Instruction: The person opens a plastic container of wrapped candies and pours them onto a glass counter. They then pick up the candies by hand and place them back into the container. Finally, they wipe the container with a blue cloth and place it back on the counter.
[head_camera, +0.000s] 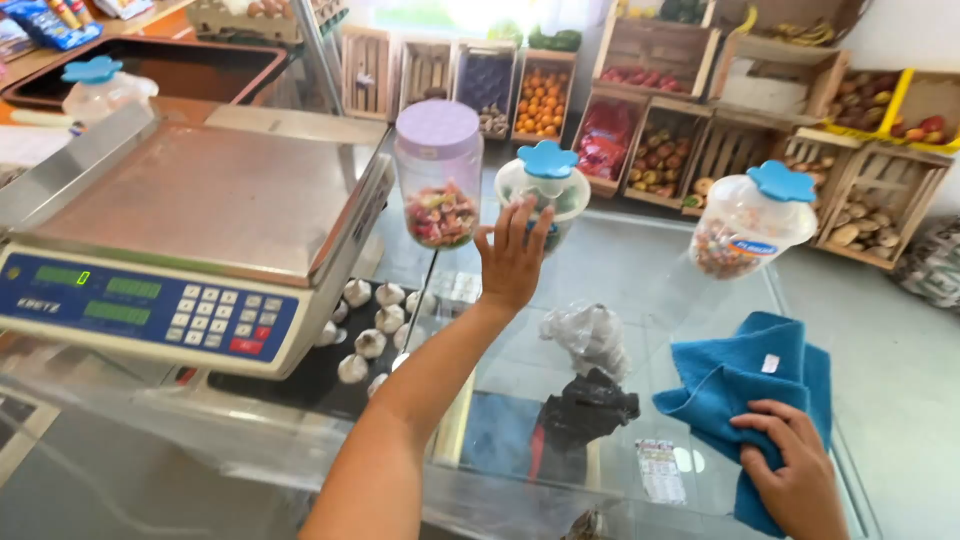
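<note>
My hands over a glass shop counter (640, 270).
My left hand (512, 258), fingers spread and holding nothing, touches the blue-lidded jar (545, 195) mid-counter; my right hand (795, 470) presses a blue cloth (745, 385) near the right edge.

3 jars (548, 195) on counter (650, 270), right of scale (200, 230)

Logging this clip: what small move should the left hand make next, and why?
Probably close the left hand around the blue-lidded jar: its fingers are spread and open right at the jar, not yet gripping. The right hand presses a blue cloth on the glass counter.
</note>
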